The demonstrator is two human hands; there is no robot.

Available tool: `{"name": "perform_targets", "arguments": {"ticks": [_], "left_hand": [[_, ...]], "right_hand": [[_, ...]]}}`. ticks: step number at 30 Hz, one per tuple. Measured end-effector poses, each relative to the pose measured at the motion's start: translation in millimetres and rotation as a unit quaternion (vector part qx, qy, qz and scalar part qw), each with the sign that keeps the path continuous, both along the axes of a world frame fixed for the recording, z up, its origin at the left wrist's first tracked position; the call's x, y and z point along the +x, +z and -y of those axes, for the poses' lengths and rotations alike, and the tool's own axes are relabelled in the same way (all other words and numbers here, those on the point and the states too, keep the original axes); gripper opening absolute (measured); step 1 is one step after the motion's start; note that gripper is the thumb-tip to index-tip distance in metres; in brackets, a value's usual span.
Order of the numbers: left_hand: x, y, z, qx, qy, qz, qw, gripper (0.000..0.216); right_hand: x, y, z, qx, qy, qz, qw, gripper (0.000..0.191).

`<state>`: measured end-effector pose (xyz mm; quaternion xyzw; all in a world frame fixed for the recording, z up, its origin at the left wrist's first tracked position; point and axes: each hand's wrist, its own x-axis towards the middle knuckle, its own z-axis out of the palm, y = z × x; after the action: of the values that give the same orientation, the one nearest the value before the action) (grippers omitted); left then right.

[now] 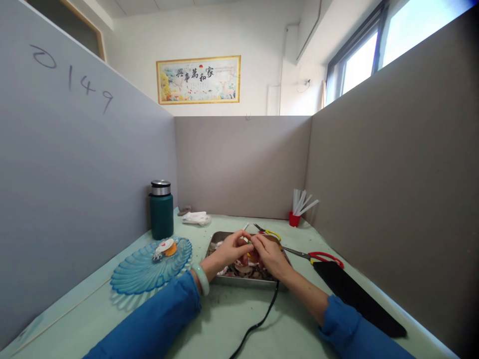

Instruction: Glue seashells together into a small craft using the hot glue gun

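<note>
Above a metal tray my left hand and my right hand meet, fingertips almost touching. Both have their fingers closed in a pinch. Whatever is between them is too small and too covered to name. The tray holds a heap of small mixed pieces, whitish, brown and reddish, some like shells; my hands hide part of it. To the left, a blue scalloped glass plate bears a few small items, among them a white disc with a red mark and an orange piece.
Behind the plate stands a green bottle. White packets lie at the back. Yellow-handled scissors, red-handled scissors and a black flat strip are right. A red cup holds white sticks. A black cable runs forward.
</note>
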<state>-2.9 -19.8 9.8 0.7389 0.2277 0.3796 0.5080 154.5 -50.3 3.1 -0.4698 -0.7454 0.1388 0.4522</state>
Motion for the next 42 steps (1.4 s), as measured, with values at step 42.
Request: {"name": "perform_targets", "arguments": {"ticks": [42], "left_hand": [[0.1,-1.4,-1.2,0.002,0.007,0.012,1.000,0.038]], "right_hand": [[0.2,-1.2,-0.6,-0.006,0.008,-0.002,1.000,0.040]]}}
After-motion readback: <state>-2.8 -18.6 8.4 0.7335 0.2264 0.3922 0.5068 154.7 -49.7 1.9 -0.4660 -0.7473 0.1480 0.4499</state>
